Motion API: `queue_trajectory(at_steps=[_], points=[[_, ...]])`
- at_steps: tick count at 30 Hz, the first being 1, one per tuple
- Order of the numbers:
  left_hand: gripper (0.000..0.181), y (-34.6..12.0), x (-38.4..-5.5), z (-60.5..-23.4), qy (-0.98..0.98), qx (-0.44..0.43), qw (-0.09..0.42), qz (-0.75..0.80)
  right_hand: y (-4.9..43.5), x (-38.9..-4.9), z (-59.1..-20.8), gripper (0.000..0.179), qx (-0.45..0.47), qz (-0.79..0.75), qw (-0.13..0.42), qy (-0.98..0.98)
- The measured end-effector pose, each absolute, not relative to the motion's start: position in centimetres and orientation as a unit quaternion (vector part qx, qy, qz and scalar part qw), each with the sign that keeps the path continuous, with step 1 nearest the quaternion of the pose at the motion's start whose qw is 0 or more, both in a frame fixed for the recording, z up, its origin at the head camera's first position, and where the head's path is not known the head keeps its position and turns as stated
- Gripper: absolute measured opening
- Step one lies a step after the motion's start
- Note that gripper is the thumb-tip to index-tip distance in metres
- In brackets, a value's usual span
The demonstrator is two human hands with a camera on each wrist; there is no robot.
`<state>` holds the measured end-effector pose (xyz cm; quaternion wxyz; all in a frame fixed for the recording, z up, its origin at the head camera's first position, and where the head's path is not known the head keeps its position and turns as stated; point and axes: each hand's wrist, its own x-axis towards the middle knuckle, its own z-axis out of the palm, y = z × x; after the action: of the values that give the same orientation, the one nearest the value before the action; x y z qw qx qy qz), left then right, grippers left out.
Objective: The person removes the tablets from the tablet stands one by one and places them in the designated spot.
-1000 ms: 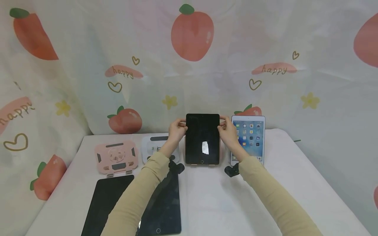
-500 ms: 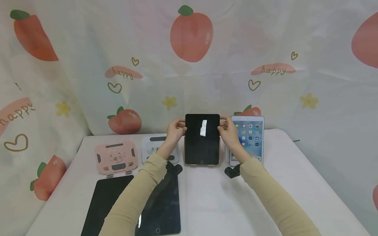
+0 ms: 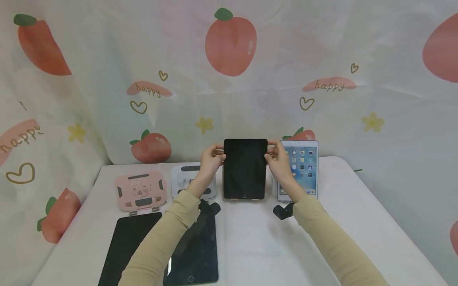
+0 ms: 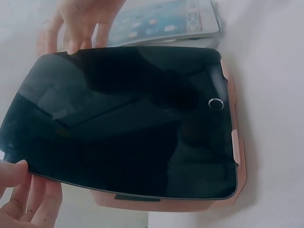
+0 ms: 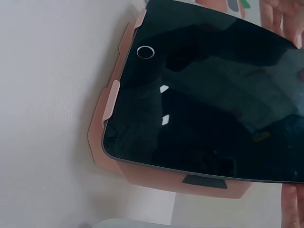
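1. Black tablet (image 3: 245, 171), head view: it stands near the back of the table (image 3: 257, 246), your left hand (image 3: 211, 159) pinching its left edge and your right hand (image 3: 280, 162) its right. A white tablet (image 3: 305, 171) with a lit screen stands just beside, partly hidden by your right arm. On your left lie a pink holder (image 3: 141, 190) and a white holder (image 3: 186, 176), with two dark tablets (image 3: 196, 254) flat in front.
2. Left wrist view: your left thumb is on the glass, fingers behind; a pink stand (image 4: 180, 205) shows beneath, its clips (image 4: 235, 147) at the home-button end.
3. Right wrist view: those clips meet the edge; your right hand is mostly cropped, so its grip is hard to judge here.
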<state>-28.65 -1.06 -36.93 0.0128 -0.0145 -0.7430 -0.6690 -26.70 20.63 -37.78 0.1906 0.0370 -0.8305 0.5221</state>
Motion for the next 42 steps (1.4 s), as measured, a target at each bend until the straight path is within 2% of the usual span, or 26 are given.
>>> queue_trajectory(at_steps=[10, 19, 34, 42], points=[[0.029, -1.3, -27.3, -36.6, -0.739, -0.023, 0.016, -0.673, 20.7, -25.4, -37.3, 0.038, 0.05, 0.528, 0.203, -0.823], [0.029, -1.8, -26.1, -36.3, -0.736, -0.041, 0.026, -0.675, 19.7, -22.0, -34.6, 0.039, 0.077, 0.515, 0.215, -0.826], [0.028, -2.2, -23.1, -36.0, -0.741, -0.075, 0.056, -0.665, 21.1, -20.9, -36.3, 0.039, 0.105, 0.527, 0.222, -0.813], [0.029, -2.4, -21.2, -36.4, -0.74, -0.059, 0.042, -0.669, 21.3, -19.4, -36.5, 0.039, 0.119, 0.526, 0.221, -0.813]])
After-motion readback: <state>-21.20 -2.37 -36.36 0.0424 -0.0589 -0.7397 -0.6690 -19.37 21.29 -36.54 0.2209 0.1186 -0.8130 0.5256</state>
